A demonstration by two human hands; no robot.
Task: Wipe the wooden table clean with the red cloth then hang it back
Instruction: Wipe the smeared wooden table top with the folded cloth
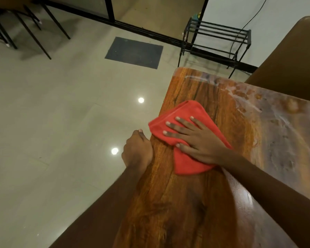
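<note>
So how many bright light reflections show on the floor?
2 reflections: one left of the wooden table, another nearer, beside the left hand. The table may hide more.

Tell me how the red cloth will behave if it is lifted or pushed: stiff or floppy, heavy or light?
Probably floppy: the red cloth lies folded, with soft rounded edges, under the flat right hand, so it should droop when lifted. Likely light, being thin. On the glossy wooden table it should slide easily when pushed.
</note>
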